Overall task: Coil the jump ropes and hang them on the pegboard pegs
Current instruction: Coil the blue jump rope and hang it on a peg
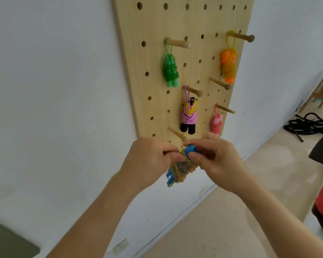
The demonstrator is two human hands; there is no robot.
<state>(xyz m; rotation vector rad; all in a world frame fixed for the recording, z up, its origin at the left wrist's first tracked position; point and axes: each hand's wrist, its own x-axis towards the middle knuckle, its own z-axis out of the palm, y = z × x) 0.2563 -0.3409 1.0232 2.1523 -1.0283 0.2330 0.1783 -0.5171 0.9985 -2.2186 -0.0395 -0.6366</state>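
Green bundle (171,71), orange bundle (228,67), pink-and-black bundle (188,118) and red bundle (216,123) are already hanging from pegs on the wooden pegboard (149,25), so four ropes look done. You are holding a blue-handled rope (181,166) just below the board. Your left hand (149,161) is gripping its wound cord and your right hand (214,159) is pinching a handle end. It seems coiled but is not yet hung. A free peg (176,134) is waiting just above your hands. A black rope (306,125) is lying on the floor, far right, possibly next.
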